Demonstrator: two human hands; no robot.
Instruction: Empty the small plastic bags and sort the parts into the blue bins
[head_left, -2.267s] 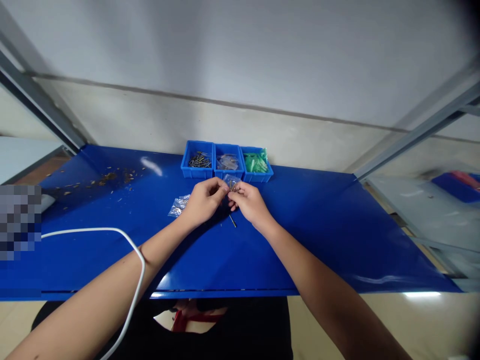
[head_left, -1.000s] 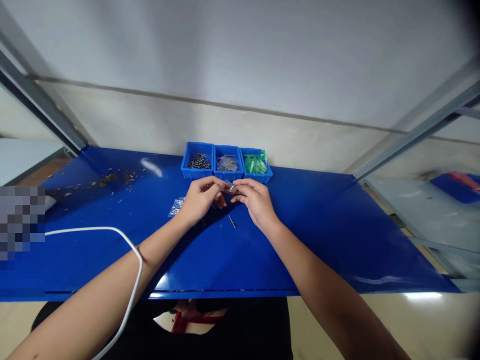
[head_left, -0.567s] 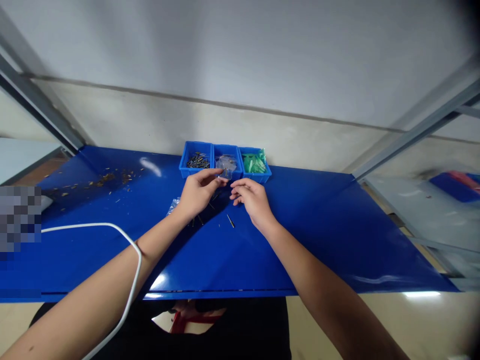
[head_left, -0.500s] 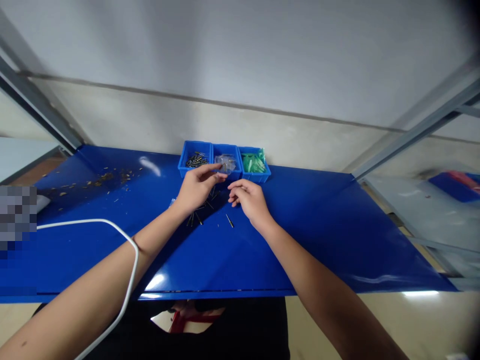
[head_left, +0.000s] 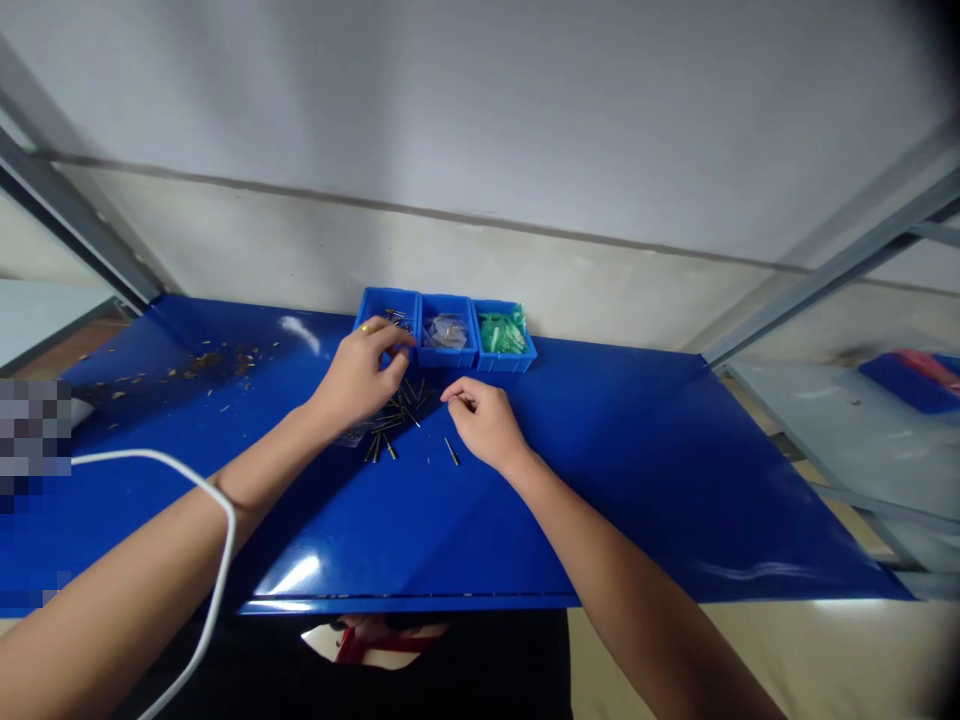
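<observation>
My left hand (head_left: pixel 361 370) is over the front of the left blue bin (head_left: pixel 367 303), which holds several thin dark metal pins. Its thumb and fingers are apart, and I see nothing between them. My right hand (head_left: pixel 486 422) hovers above the table, fingers curled and pressed together; whatever they hold, if anything, is hidden. Several slim pins with dark and brass-coloured ends (head_left: pixel 388 425) lie loose between the hands. A single pin (head_left: pixel 451 452) rests apart, just left of my right wrist. Clear plastic (head_left: pixel 352 436) shows partly beneath my left wrist.
The middle blue bin (head_left: pixel 448 358) contains small clear pieces, and the right bin (head_left: pixel 507 362) holds green plastic packets. Brown crumbs (head_left: pixel 210 362) are scattered on the left of the blue table (head_left: pixel 637 450). A white cable (head_left: pixel 225 560) crosses my left forearm.
My left hand has moved left, from in front of the middle bin to the left bin. My right hand has lowered slightly toward me, its fingers more tightly curled.
</observation>
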